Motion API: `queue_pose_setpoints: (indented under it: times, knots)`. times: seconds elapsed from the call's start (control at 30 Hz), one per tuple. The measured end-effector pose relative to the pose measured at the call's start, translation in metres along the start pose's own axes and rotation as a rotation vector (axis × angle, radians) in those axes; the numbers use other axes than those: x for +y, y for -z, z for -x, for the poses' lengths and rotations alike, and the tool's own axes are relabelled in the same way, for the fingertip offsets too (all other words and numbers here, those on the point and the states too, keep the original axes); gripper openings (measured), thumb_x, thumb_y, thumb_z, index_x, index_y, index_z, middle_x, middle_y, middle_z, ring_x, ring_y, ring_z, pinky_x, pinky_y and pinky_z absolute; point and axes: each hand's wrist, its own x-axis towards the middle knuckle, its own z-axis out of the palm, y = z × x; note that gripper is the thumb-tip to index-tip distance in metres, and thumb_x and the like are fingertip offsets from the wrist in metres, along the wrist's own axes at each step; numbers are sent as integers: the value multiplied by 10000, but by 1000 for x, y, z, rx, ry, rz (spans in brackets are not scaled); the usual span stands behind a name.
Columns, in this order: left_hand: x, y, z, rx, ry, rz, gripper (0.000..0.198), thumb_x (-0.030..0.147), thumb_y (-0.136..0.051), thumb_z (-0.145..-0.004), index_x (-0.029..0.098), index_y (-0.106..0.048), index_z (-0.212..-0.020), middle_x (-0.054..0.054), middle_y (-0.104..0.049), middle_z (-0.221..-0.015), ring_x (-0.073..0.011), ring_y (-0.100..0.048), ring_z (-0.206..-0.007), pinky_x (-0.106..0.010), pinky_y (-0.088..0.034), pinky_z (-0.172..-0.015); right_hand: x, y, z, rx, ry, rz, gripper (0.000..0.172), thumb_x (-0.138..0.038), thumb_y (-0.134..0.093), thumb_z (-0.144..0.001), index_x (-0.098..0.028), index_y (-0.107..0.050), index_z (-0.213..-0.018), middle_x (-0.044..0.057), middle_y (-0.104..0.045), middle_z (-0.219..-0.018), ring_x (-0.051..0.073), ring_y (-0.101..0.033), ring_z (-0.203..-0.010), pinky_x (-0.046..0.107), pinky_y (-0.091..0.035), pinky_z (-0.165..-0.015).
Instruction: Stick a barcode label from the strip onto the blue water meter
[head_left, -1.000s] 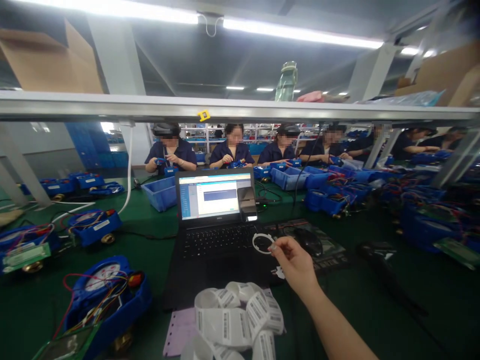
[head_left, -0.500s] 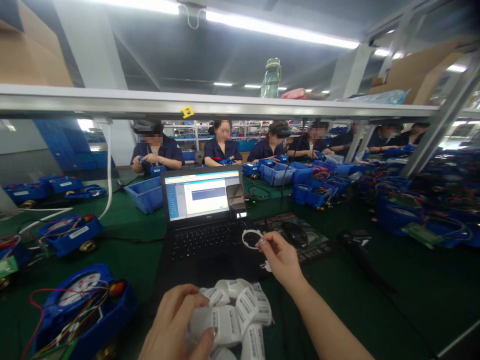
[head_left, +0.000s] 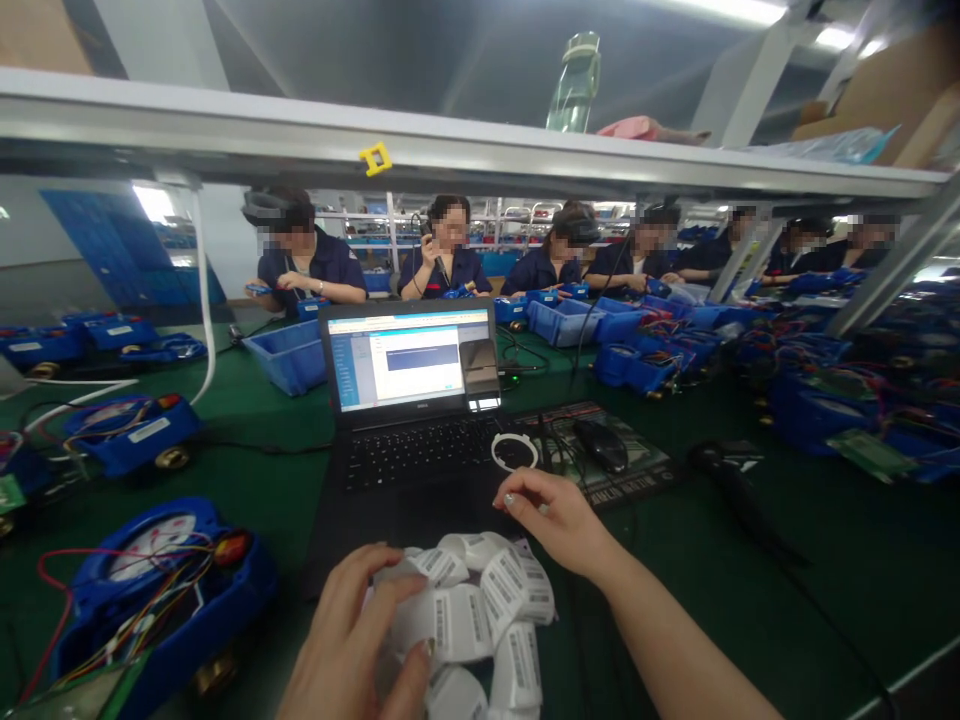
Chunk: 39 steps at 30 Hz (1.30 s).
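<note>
My left hand (head_left: 356, 640) is curved round the left side of a bunched strip of white barcode labels (head_left: 461, 622), its thumb and fingers against the strip. The labels lie in folds in front of the laptop (head_left: 401, 525). My right hand (head_left: 559, 520) hovers by the laptop's right front corner with its fingers curled together; whatever may be between the fingertips is hidden. Just beyond those fingers, a thin white ring (head_left: 495, 452) lies at the right edge of the keyboard. A dark phone (head_left: 480, 372) leans upright against the laptop's screen.
A black mouse (head_left: 600, 445) sits on a patterned mat (head_left: 645, 462), with a black handheld scanner (head_left: 739, 505) farther right. Blue wired meter units (head_left: 161, 610) stand on the left and right. A blue bin (head_left: 289, 358) is behind the laptop. Co-workers sit opposite, beneath a shelf (head_left: 465, 135).
My right hand has drawn back from the white ring towards me; the ring now lies apart from it. My left hand stays at the labels. The camera view has tilted down slightly.
</note>
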Motion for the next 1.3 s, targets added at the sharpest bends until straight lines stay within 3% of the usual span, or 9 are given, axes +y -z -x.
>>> queue_pose_setpoints:
  times: [0.37, 0.6, 0.87, 1.0, 1.17, 1.3]
  knots:
    - [3, -1, 3, -10, -22, -79, 298, 234, -469, -858, 268, -522, -1148, -57, -417, -1293, -212, -434, -1196, -334, -461, -943, -6, -2, 0, -162, 35, -57, 179, -131, -464, -765, -195, -631, -745, 25, -644, -830, 160, -602, -784, 243, -460, -647]
    - [4, -1, 2, -21, -6, -34, 196, 238, -436, -877, 238, -558, -1031, -76, -431, -1262, -217, -420, -1187, -346, -450, -928, -7, 1, 1, -199, 44, -47, 174, -113, -483, -766, -196, -633, -729, 29, -642, -866, 164, -601, -806, 252, -464, -668]
    - [6, 1, 0, -34, 70, 114, 183, 223, -364, -892, 191, -536, -839, -95, -460, -1205, -224, -412, -1168, -354, -421, -913, -11, -2, 5, -348, 36, 114, 90, -123, -679, -738, -194, -626, -723, 66, -572, -1134, 246, -518, -1076, 390, -421, -892]
    - [7, 6, 0, 10, 146, 241, 180, 270, -372, -906, 181, -518, -850, -100, -454, -1205, -224, -428, -1156, -350, -402, -919, -11, 1, 6, -414, 13, 34, 158, -78, -670, -714, -187, -571, -656, 48, -558, -1184, 237, -510, -1094, 385, -410, -910]
    - [0, 9, 0, 100, 243, 385, 170, 279, -378, -927, 178, -484, -840, -89, -451, -1181, -200, -443, -1119, -305, -383, -889, -9, 6, 5, -386, 7, -60, 133, -145, -543, -796, -188, -542, -670, 47, -570, -1178, 212, -552, -1022, 334, -448, -845]
    - [-7, 8, 0, 85, 235, 464, 137, 249, -398, -921, 178, -489, -847, -80, -458, -1153, -185, -449, -1100, -274, -389, -869, -9, 4, 4, -366, 4, -61, 60, -189, -541, -787, -185, -583, -745, 81, -577, -1155, 228, -551, -1030, 361, -440, -858]
